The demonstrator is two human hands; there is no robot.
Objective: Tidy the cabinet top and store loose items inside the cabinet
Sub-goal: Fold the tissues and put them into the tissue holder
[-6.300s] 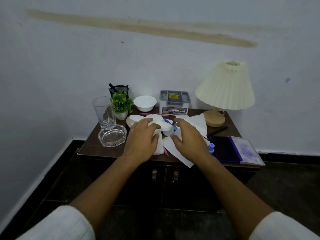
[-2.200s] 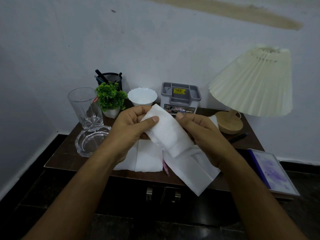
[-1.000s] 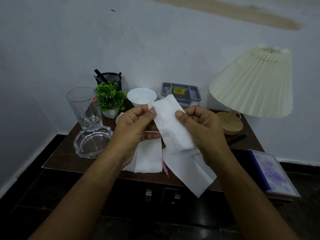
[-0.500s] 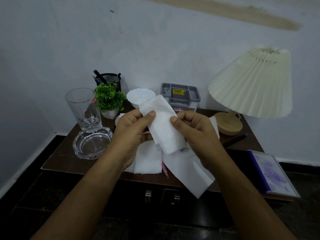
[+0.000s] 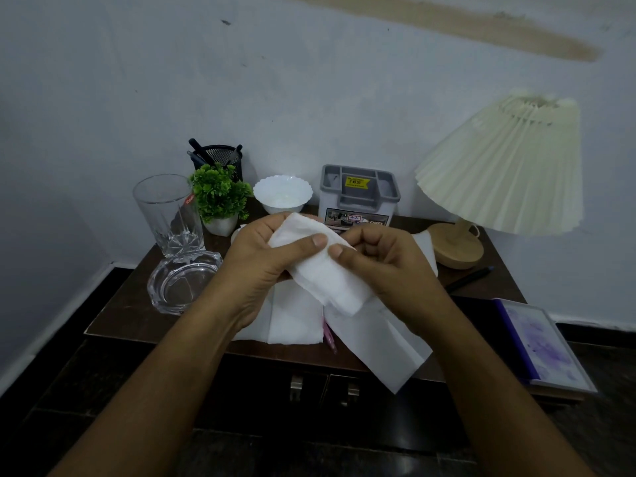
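Note:
Both hands hold a folded white tissue point(image 5: 327, 280) above the dark wooden cabinet top point(image 5: 127, 315). My left hand point(image 5: 265, 263) grips its upper left part, thumb pressed on top. My right hand point(image 5: 385, 266) pinches its right edge with curled fingers. More white tissues point(image 5: 296, 325) lie flat on the cabinet below, and one point(image 5: 385, 349) hangs over the front edge. A pink pen point(image 5: 328, 337) lies partly under them. The two cabinet doors with metal handles point(image 5: 296, 385) are closed.
A tall glass point(image 5: 168, 211), a glass ashtray point(image 5: 182, 284), a small green plant point(image 5: 220, 197), a black mesh pen holder point(image 5: 220, 156), a white bowl point(image 5: 283, 196) and a grey box point(image 5: 359, 197) stand behind. A lamp point(image 5: 506, 166), black pen point(image 5: 469, 278) and purple-edged ink pad point(image 5: 543, 346) are at right.
The hands have folded the tissue over and lowered it slightly; it is now a shorter, thicker bundle held closer between both thumbs.

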